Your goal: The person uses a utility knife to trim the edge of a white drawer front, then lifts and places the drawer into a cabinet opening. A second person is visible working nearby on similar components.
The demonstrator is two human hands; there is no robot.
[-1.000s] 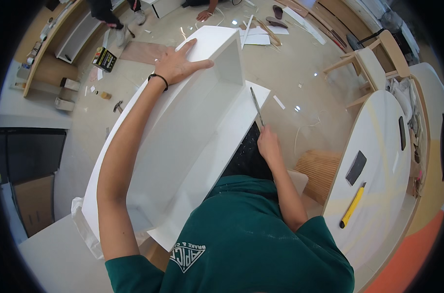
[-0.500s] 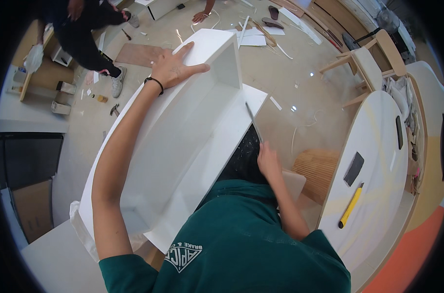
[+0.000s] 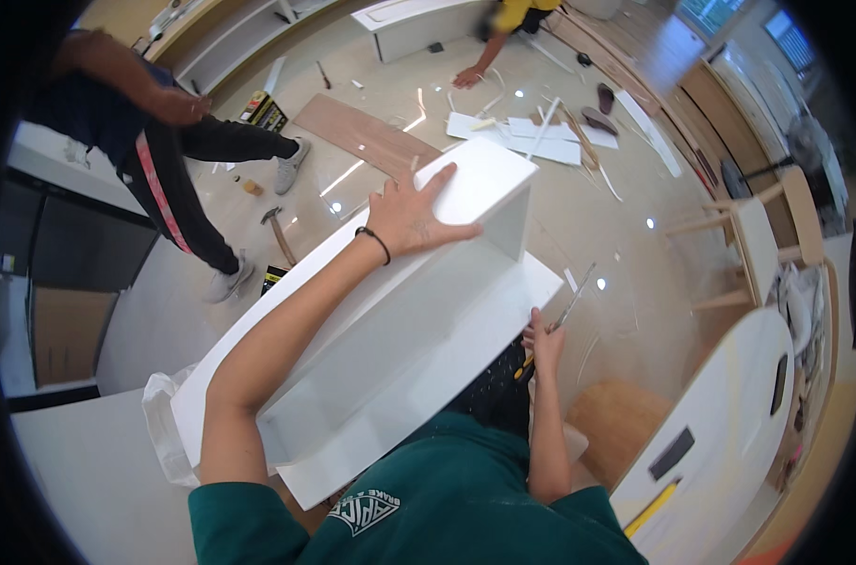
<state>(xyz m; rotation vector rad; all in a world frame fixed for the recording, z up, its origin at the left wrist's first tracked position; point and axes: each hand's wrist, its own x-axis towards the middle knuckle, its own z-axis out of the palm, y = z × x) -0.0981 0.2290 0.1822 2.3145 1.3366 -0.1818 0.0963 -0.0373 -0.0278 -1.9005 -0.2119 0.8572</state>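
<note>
A white open-fronted box cabinet lies tilted across my lap, its hollow side toward me. My left hand rests on its upper panel near the far end, fingers spread and thumb over the inner edge. Close to the far right corner of the lower panel is my right hand, closed round a slim metal file. The file's blade points up and away from me, apart from the panel's corner. Below the fist a bit of yellow and black shows, seemingly its handle.
At right stands a white table with a yellow utility knife and a dark block. A hammer, a brown board and white offcuts lie on the floor. One person stands left; another's hand touches the floor.
My right hand and the file have come away from the lower panel's edge, out past its corner. My left hand keeps its place on the cabinet. The view has shifted, and the person at left has moved.
</note>
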